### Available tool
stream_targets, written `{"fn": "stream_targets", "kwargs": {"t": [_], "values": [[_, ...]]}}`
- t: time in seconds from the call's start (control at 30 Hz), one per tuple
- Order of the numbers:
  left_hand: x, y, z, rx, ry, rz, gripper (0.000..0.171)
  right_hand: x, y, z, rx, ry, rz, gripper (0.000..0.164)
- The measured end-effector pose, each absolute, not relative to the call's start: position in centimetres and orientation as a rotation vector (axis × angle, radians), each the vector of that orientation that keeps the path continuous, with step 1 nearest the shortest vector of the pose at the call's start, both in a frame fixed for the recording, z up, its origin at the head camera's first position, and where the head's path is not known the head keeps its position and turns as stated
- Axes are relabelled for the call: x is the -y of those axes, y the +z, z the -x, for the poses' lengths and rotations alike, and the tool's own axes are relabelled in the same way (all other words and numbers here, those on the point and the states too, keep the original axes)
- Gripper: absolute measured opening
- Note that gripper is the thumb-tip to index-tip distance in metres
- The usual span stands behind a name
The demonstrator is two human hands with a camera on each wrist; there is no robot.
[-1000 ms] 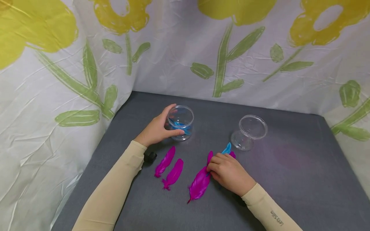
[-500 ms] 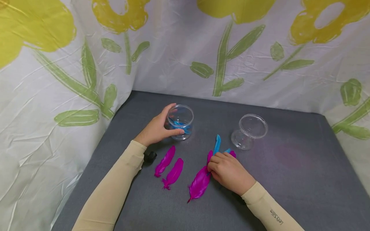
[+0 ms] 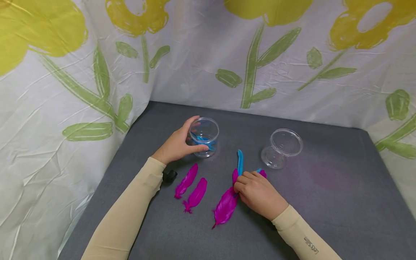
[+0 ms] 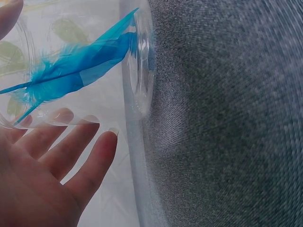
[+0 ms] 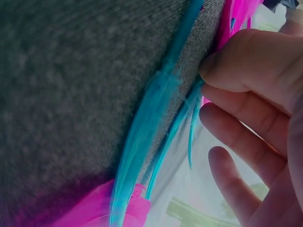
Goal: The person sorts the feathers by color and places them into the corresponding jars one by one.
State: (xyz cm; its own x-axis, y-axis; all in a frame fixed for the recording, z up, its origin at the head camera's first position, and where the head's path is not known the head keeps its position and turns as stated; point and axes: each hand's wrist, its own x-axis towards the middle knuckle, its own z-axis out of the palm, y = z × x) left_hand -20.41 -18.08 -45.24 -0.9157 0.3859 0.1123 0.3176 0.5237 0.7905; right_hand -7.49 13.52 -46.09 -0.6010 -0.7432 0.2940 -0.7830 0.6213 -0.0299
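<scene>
My left hand [image 3: 177, 146] curls round a clear plastic jar [image 3: 204, 154] standing on the table, thumb at its near side. Inside lie blue feathers [image 4: 80, 68], seen close in the left wrist view. My right hand [image 3: 258, 195] pinches a blue feather [image 3: 240, 162] between thumb and index finger over the magenta feathers; its other fingers are spread lower in the right wrist view. Another blue feather [image 5: 142, 132] lies on the table beside it. A large magenta feather [image 3: 225, 209] points toward the front, and a magenta tip [image 3: 263, 174] shows behind my right hand.
Two magenta feathers [image 3: 196, 195] lie between my arms. A second clear jar [image 3: 273, 159] stands at the right, beyond my right hand. A small black object [image 3: 169, 176] is by my left wrist. A flower-printed cloth [image 3: 195, 86] hangs behind the dark grey table [image 3: 341, 206].
The pinched blue feather has swung from pointing right to standing nearly straight away from me, left of its earlier place. My left hand and the jar have stayed put.
</scene>
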Motion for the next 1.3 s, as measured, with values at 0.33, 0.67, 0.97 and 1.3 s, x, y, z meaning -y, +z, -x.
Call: {"fn": "stream_targets", "kwargs": {"t": [0.33, 0.67, 0.97, 1.3], "values": [[17.9, -45.1, 20.3, -2.677, 1.363, -0.597, 0.105, -13.6, -46.3, 7.6, 2.562, 0.249, -1.257, 0.017], [17.9, -45.3, 20.3, -2.689, 1.346, -0.584, 0.103, -13.7, -46.4, 7.7, 2.557, 0.229, -1.264, 0.013], [17.8, -45.2, 20.4, -2.696, 1.351, -0.600, 0.103, -14.3, -45.4, 8.0, 2.563, 0.313, -1.231, 0.016], [17.8, -45.2, 20.2, -2.677, 1.351, -0.597, 0.105, -14.2, -44.4, 8.3, 2.594, 0.495, -1.192, 0.017]]}}
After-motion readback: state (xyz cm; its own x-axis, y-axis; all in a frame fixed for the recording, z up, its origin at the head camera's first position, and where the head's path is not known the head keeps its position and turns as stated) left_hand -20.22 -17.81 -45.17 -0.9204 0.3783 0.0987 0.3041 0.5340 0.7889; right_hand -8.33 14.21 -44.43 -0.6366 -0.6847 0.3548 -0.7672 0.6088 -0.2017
